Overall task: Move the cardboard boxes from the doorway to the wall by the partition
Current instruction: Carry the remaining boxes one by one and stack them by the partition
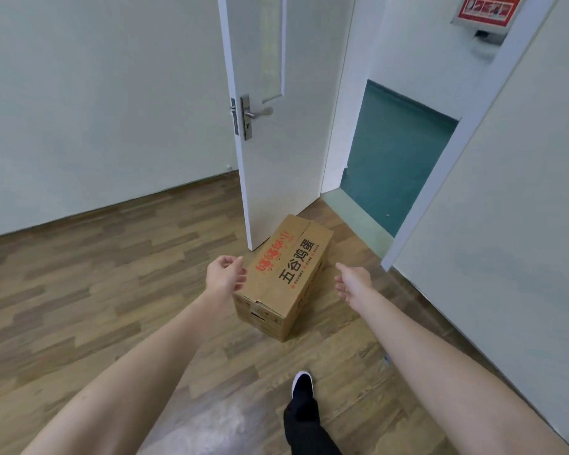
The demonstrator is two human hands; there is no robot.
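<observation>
One brown cardboard box (284, 277) with red and black printed characters lies on the wood floor, its far end against the foot of the open white door (276, 126). My left hand (225, 274) hovers at the box's left side, fingers curled and apart, holding nothing. On the box's right, my right hand (350, 284) is also open and a short gap away from the cardboard. Both arms stretch forward over the floor.
The doorway (391, 159) opens onto a teal corridor floor at the right. White walls (96, 110) stand left and right. My foot in a black shoe (303, 385) is on the wood floor (112, 307) behind the box.
</observation>
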